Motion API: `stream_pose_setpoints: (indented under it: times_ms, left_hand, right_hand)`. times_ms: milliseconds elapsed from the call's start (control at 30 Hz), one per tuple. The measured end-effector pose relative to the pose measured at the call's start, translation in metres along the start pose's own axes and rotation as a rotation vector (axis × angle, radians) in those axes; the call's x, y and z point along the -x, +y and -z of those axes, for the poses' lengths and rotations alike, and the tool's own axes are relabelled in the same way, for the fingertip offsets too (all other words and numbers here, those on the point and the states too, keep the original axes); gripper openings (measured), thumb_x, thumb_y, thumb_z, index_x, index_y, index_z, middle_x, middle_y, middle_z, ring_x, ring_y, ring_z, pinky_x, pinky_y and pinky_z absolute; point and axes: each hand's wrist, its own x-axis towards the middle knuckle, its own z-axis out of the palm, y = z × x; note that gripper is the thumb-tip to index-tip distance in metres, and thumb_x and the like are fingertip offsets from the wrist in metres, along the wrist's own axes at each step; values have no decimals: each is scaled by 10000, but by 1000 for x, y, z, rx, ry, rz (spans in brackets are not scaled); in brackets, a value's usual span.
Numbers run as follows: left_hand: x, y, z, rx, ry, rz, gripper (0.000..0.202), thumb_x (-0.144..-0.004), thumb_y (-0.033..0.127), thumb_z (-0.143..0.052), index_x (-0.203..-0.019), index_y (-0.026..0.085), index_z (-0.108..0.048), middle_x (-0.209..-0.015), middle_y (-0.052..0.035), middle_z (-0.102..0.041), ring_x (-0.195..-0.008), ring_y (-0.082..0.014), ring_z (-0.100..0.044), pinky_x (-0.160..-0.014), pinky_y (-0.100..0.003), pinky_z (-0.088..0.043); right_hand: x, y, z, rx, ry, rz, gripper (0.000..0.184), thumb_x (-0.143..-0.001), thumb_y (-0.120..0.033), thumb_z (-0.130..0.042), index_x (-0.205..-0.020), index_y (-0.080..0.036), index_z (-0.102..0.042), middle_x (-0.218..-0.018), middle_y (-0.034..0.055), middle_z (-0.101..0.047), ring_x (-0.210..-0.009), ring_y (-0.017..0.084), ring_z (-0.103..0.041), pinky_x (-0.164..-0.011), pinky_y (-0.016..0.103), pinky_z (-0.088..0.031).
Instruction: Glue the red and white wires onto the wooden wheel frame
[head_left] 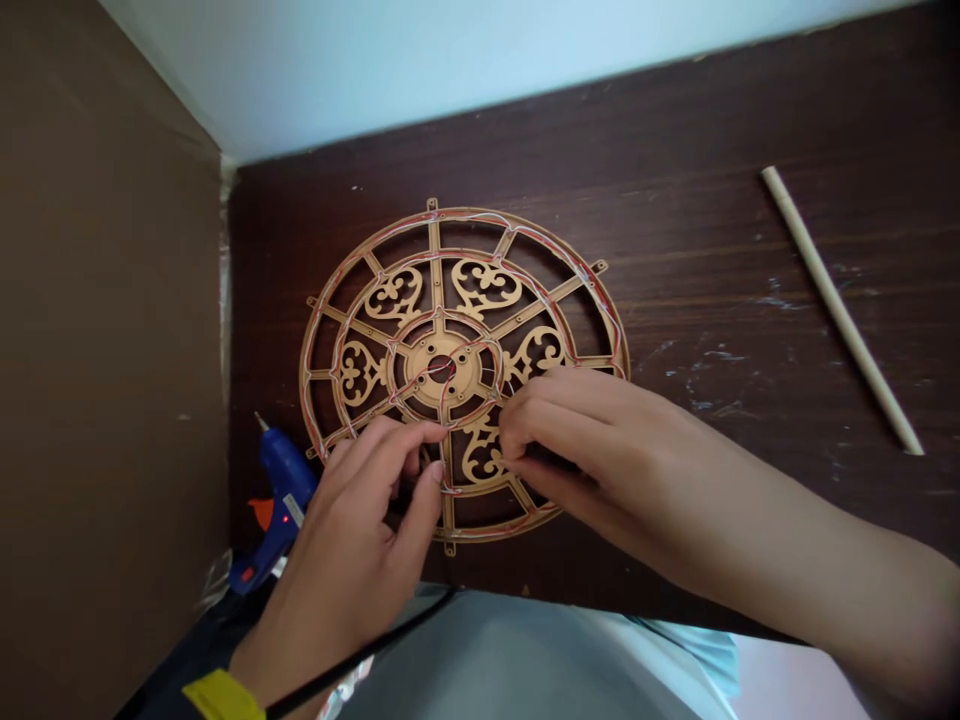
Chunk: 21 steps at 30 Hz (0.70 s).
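Note:
A round gold-coloured frame [433,272] with spokes and scrollwork lies flat on the dark wooden table. Thin red and white wires [442,368] run along its rings and cross its hub. My left hand [367,520] rests at the near left of the frame, its index finger and thumb apart on either side of a spoke, the index fingertip by the wires. Over the near right part, my right hand [577,430] has its fingers bent and pinched together. Whatever sits between those fingertips is hidden. Both hands cover parts of the rim.
A blue glue gun [281,480] with an orange trigger and a small red light lies left of my left hand, nozzle pointing away. On the right, a pale round stick [840,310] lies slanted. A brown panel [112,300] borders the left, a pale wall [450,60] the back.

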Motion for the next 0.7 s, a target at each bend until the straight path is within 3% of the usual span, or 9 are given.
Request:
stream_pose_setpoints:
  times_ms: [200,367,533,700]
  left_hand:
    - [5,0,0,-16,-11,-38,295,-1118,179,-529,-1371,316,-592,-1158,18,-691,-1070,-169,-618,-955,-322,-466]
    - [7,1,-1,-42,4,-78,323,-1125,158,-513,-1410,306,-543,-1287,12,-705,-1196,-150,-627,-1054,-310,-436]
    - [7,1,-2,-48,-1,-87,319,-1129,155,-498,-1408,304,-537,-1274,18,-705,-1193,-141,-628,-1067,-306,-416]
    - [8,1,-2,-26,-10,-64,324,-1129,168,-505,-1416,312,-541,-1288,13,-708,-1201,-160,-621,-1067,-331,-426]
  right_hand:
    - [-17,-9,-2,134,90,27,284,-1167,-224,-519,-915,-173,-639,-899,39,-644,-792,211,-570,-732,362,-410]
    - [-18,-7,-5,208,35,94,179,-1120,-98,-537,-1086,-171,-697,-1041,60,-659,-876,229,-576,-779,366,-407]
    - [-10,2,-7,336,13,255,386,-1187,-170,-363,-1187,-120,-746,-1106,112,-728,-876,253,-568,-792,408,-419]
    - [-8,2,-10,380,28,301,508,-1212,-192,-242,-1251,-105,-741,-1101,121,-748,-833,234,-551,-763,401,-415]
